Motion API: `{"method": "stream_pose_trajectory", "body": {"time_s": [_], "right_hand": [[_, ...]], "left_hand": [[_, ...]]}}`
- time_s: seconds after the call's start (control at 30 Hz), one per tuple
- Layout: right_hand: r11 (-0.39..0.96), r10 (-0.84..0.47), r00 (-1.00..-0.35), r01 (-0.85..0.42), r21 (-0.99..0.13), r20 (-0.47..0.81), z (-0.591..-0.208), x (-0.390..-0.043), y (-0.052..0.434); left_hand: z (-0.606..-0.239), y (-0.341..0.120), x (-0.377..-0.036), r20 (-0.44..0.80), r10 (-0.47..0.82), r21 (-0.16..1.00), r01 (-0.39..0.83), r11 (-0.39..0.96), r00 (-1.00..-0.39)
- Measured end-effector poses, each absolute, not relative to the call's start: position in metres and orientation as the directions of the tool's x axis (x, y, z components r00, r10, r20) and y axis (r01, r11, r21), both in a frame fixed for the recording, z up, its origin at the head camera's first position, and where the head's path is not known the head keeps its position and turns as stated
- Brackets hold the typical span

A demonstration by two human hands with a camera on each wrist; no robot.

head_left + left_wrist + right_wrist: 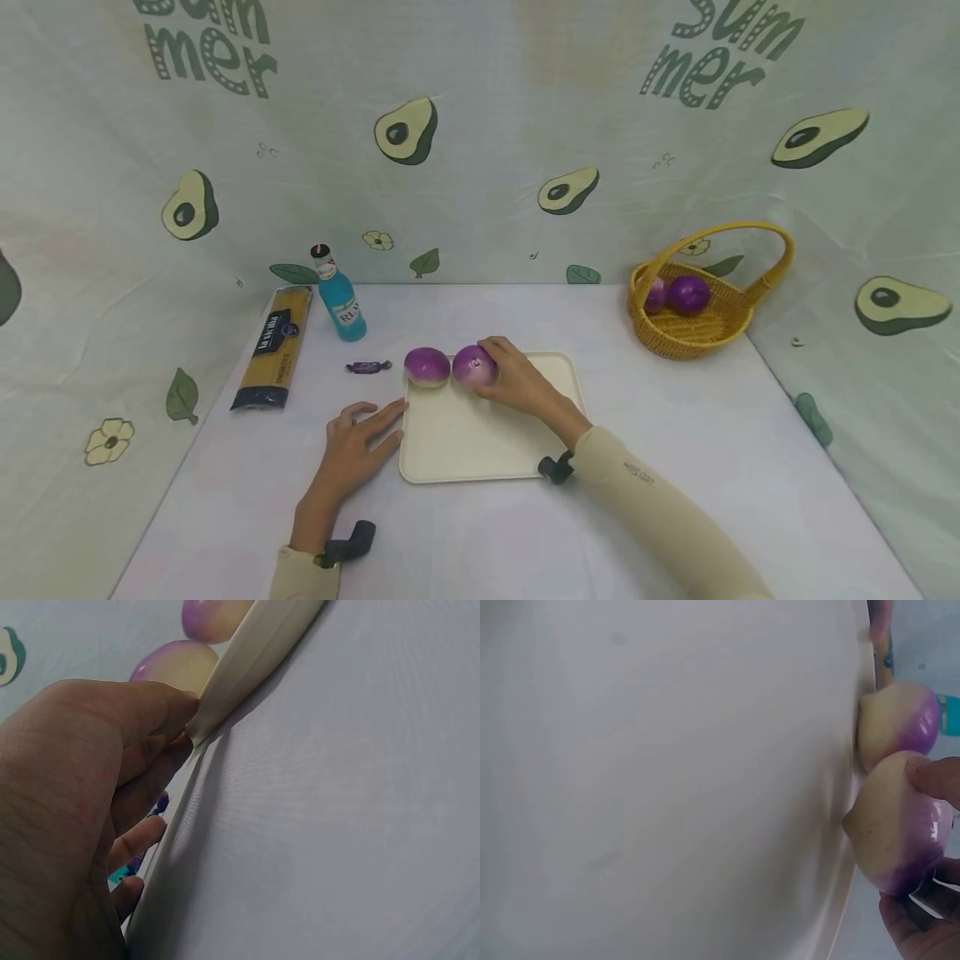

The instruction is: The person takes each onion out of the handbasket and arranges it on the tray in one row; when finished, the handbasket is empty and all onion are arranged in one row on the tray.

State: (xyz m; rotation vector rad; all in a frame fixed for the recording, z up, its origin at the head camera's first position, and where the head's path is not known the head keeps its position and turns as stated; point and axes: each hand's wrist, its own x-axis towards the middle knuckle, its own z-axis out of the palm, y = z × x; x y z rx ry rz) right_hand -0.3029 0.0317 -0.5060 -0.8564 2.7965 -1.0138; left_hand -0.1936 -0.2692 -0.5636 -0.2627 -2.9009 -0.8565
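Observation:
A cream rectangular tray (pixel 480 446) lies on the table. My right hand (pixel 519 379) grips a purple-and-white turnip (pixel 474 367) at the tray's far edge, thumb and fingers on either side of it. In the right wrist view, this turnip (pixel 896 825) sits against a second turnip (pixel 900 724) by the rim. That other turnip (pixel 427 367) is at the tray's far left corner in the head view. My left hand (pixel 358 450) touches the tray's left rim with its thumb and forefinger extended, the other fingers spread; the left wrist view shows the fingertips at the rim (pixel 244 671).
A yellow wicker basket (pixel 686 342) holding purple round vegetables (pixel 688 295) stands at the back right. At the back left are a blue bottle (pixel 343 304) and a spaghetti packet (pixel 275 350). A small purple wrapped candy (pixel 368 367) lies left of the tray.

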Motion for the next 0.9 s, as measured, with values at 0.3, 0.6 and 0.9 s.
{"method": "stream_pose_trajectory", "body": {"time_s": [0.3,0.6,0.9], "right_hand": [[0.635,-0.488,-0.862,-0.460,-0.621,0.140,-0.5094,-0.3045,0.0277],[0.629,-0.487,-0.863,-0.452,-0.633,0.134,-0.5107,-0.3063,0.0236],[0.639,-0.487,-0.866,-0.443,-0.629,0.115,-0.5111,-0.3089,0.0213]], "left_hand": [[-0.5611,-0.2675,-0.1938,0.137,0.135,0.527,0.188,0.829,-0.981],[-0.5623,-0.2678,-0.1928,0.163,0.130,0.522,0.197,0.830,-0.978],[-0.5620,-0.2676,-0.1943,0.142,0.134,0.520,0.190,0.833,-0.981]]}}
